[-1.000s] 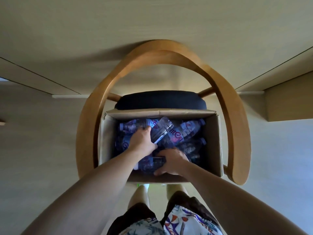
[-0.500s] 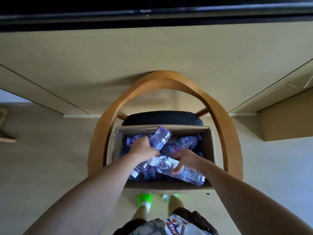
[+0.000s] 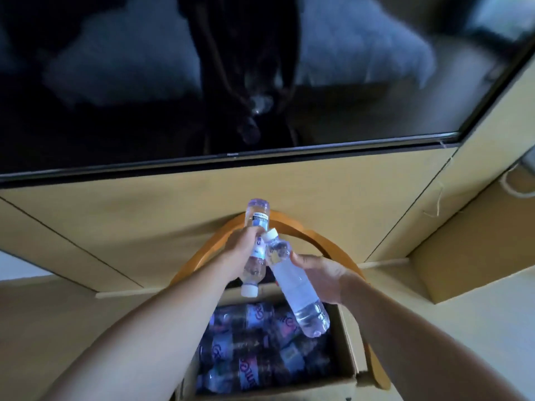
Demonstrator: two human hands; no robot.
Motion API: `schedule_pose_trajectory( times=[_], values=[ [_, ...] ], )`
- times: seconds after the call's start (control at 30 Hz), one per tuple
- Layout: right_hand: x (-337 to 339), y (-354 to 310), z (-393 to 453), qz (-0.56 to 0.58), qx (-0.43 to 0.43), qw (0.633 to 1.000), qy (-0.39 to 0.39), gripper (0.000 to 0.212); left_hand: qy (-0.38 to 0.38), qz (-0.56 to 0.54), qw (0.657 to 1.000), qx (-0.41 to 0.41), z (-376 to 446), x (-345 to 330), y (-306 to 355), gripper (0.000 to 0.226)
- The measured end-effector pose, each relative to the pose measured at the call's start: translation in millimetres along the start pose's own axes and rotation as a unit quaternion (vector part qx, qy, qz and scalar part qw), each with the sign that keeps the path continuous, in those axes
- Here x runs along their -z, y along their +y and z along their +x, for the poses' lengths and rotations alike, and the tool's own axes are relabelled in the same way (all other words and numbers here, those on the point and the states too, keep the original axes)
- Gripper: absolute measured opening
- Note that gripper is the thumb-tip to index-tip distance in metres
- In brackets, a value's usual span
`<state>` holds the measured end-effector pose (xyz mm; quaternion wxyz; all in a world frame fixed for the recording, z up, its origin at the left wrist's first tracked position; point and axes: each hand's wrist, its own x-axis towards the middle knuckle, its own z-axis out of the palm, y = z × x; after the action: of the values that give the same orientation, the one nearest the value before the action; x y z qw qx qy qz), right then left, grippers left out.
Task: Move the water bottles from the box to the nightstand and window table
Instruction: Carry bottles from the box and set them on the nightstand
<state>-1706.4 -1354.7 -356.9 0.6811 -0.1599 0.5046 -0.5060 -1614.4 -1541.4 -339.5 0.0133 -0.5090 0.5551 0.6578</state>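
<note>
The left hand (image 3: 241, 250) is wrapped around one water bottle (image 3: 256, 244), cap pointing down. The right hand (image 3: 321, 274) grips a second bottle (image 3: 295, 287), cap up and touching the first. Both are held above the open cardboard box (image 3: 348, 351), which sits on a wooden chair (image 3: 324, 244) with more bottles (image 3: 254, 351) lying inside.

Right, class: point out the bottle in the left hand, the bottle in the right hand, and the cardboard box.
Left-hand bottle (image 3: 257, 217): head view, on its labelled upper body.
Right-hand bottle (image 3: 292, 280): head view, on its clear mid-body.
Cardboard box (image 3: 348, 340): head view, on its right wall.
</note>
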Motion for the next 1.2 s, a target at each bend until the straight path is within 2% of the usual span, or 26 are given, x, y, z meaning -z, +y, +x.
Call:
schedule_pose_trajectory(
  times=[0.07, 0.2, 0.27, 0.4, 0.47, 0.63, 0.77, 0.87, 1.0, 1.1, 1.2],
  values=[
    [-6, -19, -11, -0.006, 0.039, 0.999, 0.024, 0.072, -0.025, -0.002, 0.999, -0.019, -7, -4, 23, 0.026],
    [-19, -51, -36, -0.014, 0.123, 0.982, 0.143, 0.100, -0.037, 0.024, 0.996, -0.072, -34, -15, 58, 0.067],
    [-26, -67, -51, -0.004, 0.154, 0.968, 0.199, 0.104, -0.031, 0.050, 0.990, -0.126, -50, -19, 74, 0.078],
    [-45, -86, -83, 0.008, 0.192, 0.940, 0.284, 0.086, -0.079, 0.070, 0.961, -0.256, -79, -29, 97, 0.069],
    [-55, -85, -95, 0.039, 0.215, 0.921, 0.324, 0.090, -0.120, 0.076, 0.949, -0.281, -94, -33, 104, 0.059],
    [-75, -67, -137, 0.073, 0.263, 0.871, 0.408, 0.092, -0.206, 0.080, 0.921, -0.320, -127, -46, 101, 0.052],
    [-96, -34, -180, 0.115, 0.281, 0.833, 0.462, 0.083, -0.269, 0.122, 0.893, -0.339, -156, -60, 83, 0.051],
    [-114, -7, -215, 0.127, 0.314, 0.789, 0.512, 0.083, -0.312, 0.144, 0.874, -0.343, -188, -78, 69, 0.051],
    [-143, 34, -260, 0.141, 0.344, 0.759, 0.535, 0.064, -0.386, 0.169, 0.840, -0.342, -235, -109, 46, 0.058],
    [-163, 66, -302, 0.156, 0.367, 0.722, 0.565, 0.059, -0.436, 0.183, 0.816, -0.331, -278, -141, 28, 0.067],
    [-188, 101, -349, 0.160, 0.393, 0.690, 0.586, 0.056, -0.488, 0.202, 0.788, -0.316, -330, -171, 0, 0.064]
  ],
)
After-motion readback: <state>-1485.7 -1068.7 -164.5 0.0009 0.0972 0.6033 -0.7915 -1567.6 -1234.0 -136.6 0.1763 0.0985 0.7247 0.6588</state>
